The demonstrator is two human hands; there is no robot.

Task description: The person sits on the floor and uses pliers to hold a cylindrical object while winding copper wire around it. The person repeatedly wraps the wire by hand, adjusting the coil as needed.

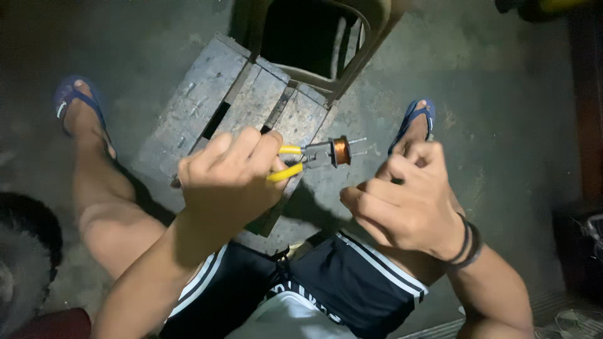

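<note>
From the head camera, the left hand [229,182] was clamped around yellow-handled pliers [295,162], whose jaws gripped a small copper-wound coil [341,150] above a worn wooden block [207,107], keeping it steady. The right hand [408,201] hovered nearby, loosely curled and empty.

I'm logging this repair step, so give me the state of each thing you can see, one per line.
Left hand: closed around the yellow-handled pliers.
Yellow-handled pliers: clamped on the copper wire coil, held above the block.
Copper wire coil: wound, gripped in the pliers.
Right hand: loosely curled, empty, apart from the coil.
Grey wooden block: resting on the floor.
</note>
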